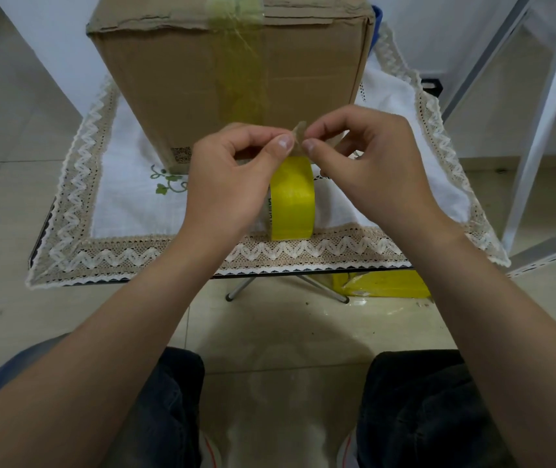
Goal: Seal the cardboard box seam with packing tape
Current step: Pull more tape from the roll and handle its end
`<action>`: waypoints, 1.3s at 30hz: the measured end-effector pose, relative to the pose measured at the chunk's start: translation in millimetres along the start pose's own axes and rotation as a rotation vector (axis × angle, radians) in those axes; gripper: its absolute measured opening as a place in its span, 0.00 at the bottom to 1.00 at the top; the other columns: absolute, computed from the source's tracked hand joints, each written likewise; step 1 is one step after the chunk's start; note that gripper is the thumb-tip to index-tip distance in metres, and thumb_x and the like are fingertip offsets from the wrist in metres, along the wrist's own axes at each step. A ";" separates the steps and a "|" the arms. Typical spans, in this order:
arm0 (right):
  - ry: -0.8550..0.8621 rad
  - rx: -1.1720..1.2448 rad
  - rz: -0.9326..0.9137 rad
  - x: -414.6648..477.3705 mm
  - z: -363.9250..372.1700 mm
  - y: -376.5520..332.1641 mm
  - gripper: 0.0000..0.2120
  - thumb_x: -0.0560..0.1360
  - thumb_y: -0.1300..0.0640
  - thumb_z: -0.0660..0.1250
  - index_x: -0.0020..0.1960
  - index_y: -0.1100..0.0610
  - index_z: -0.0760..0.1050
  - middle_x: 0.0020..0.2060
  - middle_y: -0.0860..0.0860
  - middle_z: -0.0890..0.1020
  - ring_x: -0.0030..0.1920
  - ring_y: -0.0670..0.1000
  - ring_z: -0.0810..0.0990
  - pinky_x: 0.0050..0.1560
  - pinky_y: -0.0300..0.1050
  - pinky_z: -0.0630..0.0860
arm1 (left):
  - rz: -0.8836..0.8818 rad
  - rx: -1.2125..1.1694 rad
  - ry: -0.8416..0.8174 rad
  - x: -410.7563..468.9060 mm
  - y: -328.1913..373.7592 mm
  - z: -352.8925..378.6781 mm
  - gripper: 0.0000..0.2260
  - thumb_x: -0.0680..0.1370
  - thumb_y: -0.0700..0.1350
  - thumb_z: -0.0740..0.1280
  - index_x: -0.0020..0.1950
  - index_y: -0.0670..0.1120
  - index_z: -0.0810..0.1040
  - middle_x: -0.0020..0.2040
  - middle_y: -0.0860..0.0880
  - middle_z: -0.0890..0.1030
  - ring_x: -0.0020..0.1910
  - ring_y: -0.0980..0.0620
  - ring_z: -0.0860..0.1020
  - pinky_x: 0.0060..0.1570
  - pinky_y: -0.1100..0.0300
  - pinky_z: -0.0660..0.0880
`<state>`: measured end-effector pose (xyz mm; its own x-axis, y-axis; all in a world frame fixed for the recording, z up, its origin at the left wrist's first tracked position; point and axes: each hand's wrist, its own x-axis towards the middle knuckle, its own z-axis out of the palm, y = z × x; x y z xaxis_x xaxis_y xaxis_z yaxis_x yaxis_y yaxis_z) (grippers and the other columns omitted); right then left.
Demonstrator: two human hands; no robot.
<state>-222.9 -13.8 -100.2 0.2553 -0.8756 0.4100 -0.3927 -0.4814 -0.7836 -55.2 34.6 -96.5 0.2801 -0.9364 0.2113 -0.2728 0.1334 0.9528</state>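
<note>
A tall brown cardboard box (175,86) stands on a small table, with a strip of yellowish clear tape (241,72) running down its front face from the top. In front of the box a yellow tape roll (291,204) stands on edge on the cloth. Above the roll, my left hand (229,177) and my right hand (367,170) meet. Both pinch a small brownish scrap (298,135) of tape or paper between thumb and fingers. Whether the scrap joins the roll is hidden by my thumbs.
A white cloth with a lace border (269,253) covers the small folding table. A yellow bag (388,283) lies on the tiled floor under the table's right side. A white metal frame (536,136) stands to the right. My knees are below the table edge.
</note>
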 end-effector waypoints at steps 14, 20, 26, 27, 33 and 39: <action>-0.037 0.037 -0.042 -1.5 8.5 1.0 0.05 0.76 0.58 0.76 0.50 0.49 0.85 0.43 0.44 0.84 0.42 0.38 0.81 0.43 0.32 0.74 | 0.108 0.067 -0.009 1.0 -2.3 -3.7 0.03 0.77 0.45 0.74 0.49 0.50 0.86 0.49 0.48 0.85 0.51 0.55 0.83 0.53 0.58 0.80; -0.021 0.093 0.028 0.5 6.3 2.1 0.05 0.76 0.59 0.76 0.47 0.49 0.86 0.42 0.45 0.85 0.40 0.40 0.81 0.41 0.37 0.77 | 0.188 0.147 0.095 10.0 -1.8 -16.2 0.07 0.77 0.46 0.73 0.54 0.48 0.85 0.50 0.49 0.85 0.47 0.60 0.82 0.48 0.70 0.76; -0.047 0.158 0.088 0.0 7.3 2.6 0.03 0.76 0.58 0.76 0.47 0.51 0.86 0.40 0.45 0.85 0.38 0.41 0.81 0.35 0.31 0.72 | 0.215 0.168 -0.047 6.5 -3.8 -11.6 0.06 0.77 0.45 0.73 0.53 0.51 0.84 0.49 0.51 0.83 0.47 0.62 0.81 0.49 0.70 0.75; -0.044 0.165 0.092 0.2 7.4 2.2 0.04 0.76 0.59 0.76 0.47 0.50 0.86 0.39 0.44 0.85 0.37 0.41 0.81 0.35 0.31 0.72 | 0.211 0.169 -0.062 6.3 -4.4 -10.3 0.06 0.77 0.45 0.73 0.53 0.52 0.84 0.49 0.51 0.83 0.47 0.62 0.80 0.49 0.70 0.75; -0.050 0.212 0.108 -0.7 5.3 0.0 0.07 0.76 0.62 0.75 0.47 0.49 0.86 0.34 0.41 0.85 0.35 0.39 0.81 0.35 0.31 0.73 | 0.164 0.126 -0.093 7.7 -6.0 -9.0 0.07 0.77 0.43 0.73 0.54 0.51 0.85 0.51 0.49 0.84 0.50 0.58 0.82 0.53 0.64 0.78; -0.058 0.208 0.106 -1.4 6.1 -2.5 0.07 0.76 0.60 0.75 0.46 0.48 0.86 0.38 0.46 0.87 0.36 0.41 0.80 0.36 0.33 0.74 | 0.121 0.077 -0.089 7.2 -3.5 -10.9 0.04 0.78 0.43 0.72 0.51 0.52 0.85 0.48 0.52 0.86 0.50 0.54 0.84 0.55 0.49 0.81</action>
<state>-216.9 -11.1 -101.7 0.2747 -0.9144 0.2974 -0.2310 -0.3630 -0.9027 -42.2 30.9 -95.9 0.1598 -0.9404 0.3001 -0.3702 0.2247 0.9014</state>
